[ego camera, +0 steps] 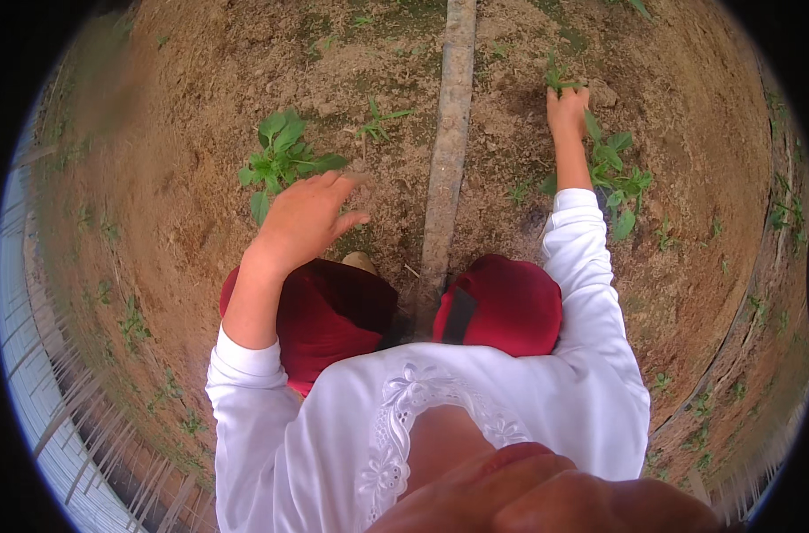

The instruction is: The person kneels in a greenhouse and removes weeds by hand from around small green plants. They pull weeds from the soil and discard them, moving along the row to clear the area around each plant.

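Note:
Bent at the wrist, my left hand point(309, 212) hovers over the soil just below and right of a broad-leaved green plant point(281, 152); its fingers are apart and hold nothing. My right hand point(568, 112) reaches far forward at the upper right, its fingers closed on a small grassy green plant point(556, 74). Whether the roots are still in the soil cannot be told. Another broad-leaved plant point(614, 163) stands beside my right wrist and forearm. A grass tuft point(377, 125) grows between my left hand and the long strip.
A long, narrow, soil-covered strip point(447, 140) runs forward between my knees point(504, 303). Small green seedlings point(519, 192) dot the brown soil point(391, 180). A clod point(602, 93) lies right of my right hand. Slatted fencing point(78, 426) curves along the lower left rim.

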Available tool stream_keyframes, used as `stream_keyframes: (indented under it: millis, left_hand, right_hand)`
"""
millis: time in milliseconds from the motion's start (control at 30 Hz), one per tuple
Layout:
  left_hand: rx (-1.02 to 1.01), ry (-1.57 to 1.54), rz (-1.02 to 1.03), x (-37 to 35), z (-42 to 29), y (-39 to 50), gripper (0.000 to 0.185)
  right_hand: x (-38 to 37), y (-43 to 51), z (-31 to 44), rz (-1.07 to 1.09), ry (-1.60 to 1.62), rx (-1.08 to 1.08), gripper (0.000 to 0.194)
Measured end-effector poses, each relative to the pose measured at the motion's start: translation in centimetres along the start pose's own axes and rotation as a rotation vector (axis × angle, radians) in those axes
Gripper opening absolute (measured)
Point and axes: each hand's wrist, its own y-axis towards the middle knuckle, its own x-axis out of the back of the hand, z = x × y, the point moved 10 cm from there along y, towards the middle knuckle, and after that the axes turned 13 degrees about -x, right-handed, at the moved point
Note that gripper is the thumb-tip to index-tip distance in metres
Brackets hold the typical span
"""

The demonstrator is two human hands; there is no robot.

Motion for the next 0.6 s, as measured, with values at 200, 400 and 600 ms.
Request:
stream_keyframes:
  millis: [200,400,600]
  left_hand:
    - [0.014,0.020,0.003,-0.2,-0.7,0.5,0.048]
    - [0.082,0.029,0.030,0.1,-0.7,-0.2,0.051]
    - [0.106,0.069,0.030,0.5,-0.6,-1.7,0.051]
  right_hand:
    - [-2.4,2.0,4.1,0.215,0.218,-0.033,0.034]
    - [-8.8,3.3,10.1,0.095,0.069,0.111,0.034]
    - [-11.0,3.8,10.9,0.027,-0.117,0.342,0.030]
